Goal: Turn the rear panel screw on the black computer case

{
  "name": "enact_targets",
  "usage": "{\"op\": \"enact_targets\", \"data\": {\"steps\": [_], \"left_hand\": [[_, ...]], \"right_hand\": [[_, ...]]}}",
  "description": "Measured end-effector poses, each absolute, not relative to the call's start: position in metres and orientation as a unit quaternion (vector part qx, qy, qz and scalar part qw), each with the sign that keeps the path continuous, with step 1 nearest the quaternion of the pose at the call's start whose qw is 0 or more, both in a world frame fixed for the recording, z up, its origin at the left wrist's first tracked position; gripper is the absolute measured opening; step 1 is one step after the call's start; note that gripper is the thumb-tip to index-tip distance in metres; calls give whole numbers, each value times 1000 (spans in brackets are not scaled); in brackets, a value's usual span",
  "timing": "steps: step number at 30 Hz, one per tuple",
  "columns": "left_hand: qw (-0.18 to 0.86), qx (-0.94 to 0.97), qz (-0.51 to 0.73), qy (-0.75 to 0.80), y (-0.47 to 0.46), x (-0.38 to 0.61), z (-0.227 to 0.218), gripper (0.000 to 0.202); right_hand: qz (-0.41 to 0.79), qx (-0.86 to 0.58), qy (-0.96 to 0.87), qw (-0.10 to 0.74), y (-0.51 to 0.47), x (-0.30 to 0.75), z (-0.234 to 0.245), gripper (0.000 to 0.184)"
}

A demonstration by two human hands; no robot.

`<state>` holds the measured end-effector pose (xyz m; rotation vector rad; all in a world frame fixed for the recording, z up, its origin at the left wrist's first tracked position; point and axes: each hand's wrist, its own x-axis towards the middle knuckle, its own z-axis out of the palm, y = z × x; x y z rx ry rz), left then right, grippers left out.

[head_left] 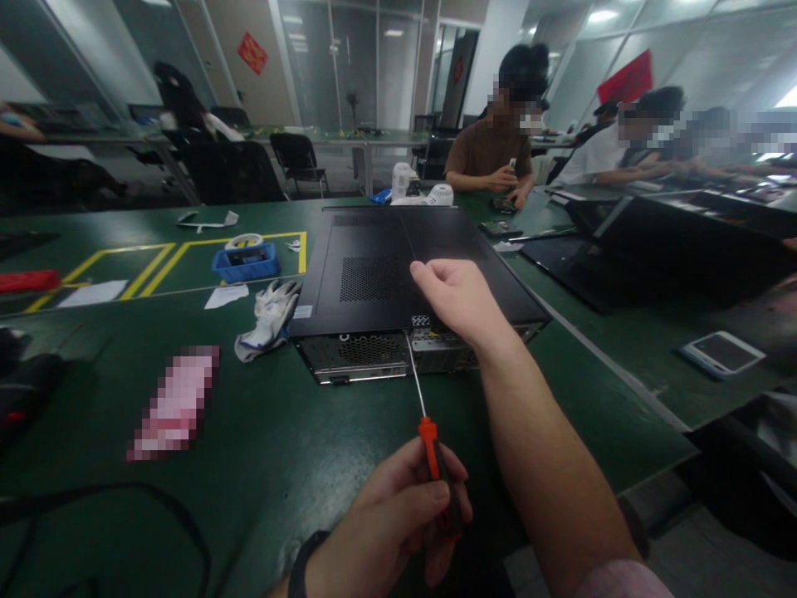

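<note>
A black computer case (374, 241) lies flat on the green table, its rear side with a perforated vent facing me. My left hand (411, 507) is wrapped round the orange and black handle of a screwdriver (428, 440). The screwdriver's long metal shaft points away from me, and its tip meets the case's top rear edge, near the middle. My right hand (454, 295) is over the top panel with its fingers curled in, right of the tip. Whatever it may hold is hidden.
Left of the case lie white work gloves (271, 320), a blue bin (246, 262) with a tape roll (244, 242) on it, and a blurred pink item (178, 403). A phone-like device (722, 353) and black panels (672, 249) are at right. A co-worker (491, 154) sits across.
</note>
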<state>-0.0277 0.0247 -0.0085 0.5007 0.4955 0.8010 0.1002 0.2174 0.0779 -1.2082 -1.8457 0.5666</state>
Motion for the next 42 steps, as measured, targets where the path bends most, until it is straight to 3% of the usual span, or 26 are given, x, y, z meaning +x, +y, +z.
{"op": "enact_targets", "data": {"steps": [6, 22, 27, 42], "left_hand": [[850, 287, 367, 244, 23, -26, -10, 52], [835, 274, 370, 299, 25, -27, -2, 51], [868, 209, 369, 259, 24, -28, -5, 48], [854, 273, 381, 226, 22, -22, -14, 48]], "right_hand": [[229, -481, -734, 422, 218, 101, 77, 54], [234, -475, -734, 424, 219, 101, 77, 54], [235, -478, -733, 422, 219, 101, 77, 54], [239, -481, -730, 424, 218, 101, 76, 53]]}}
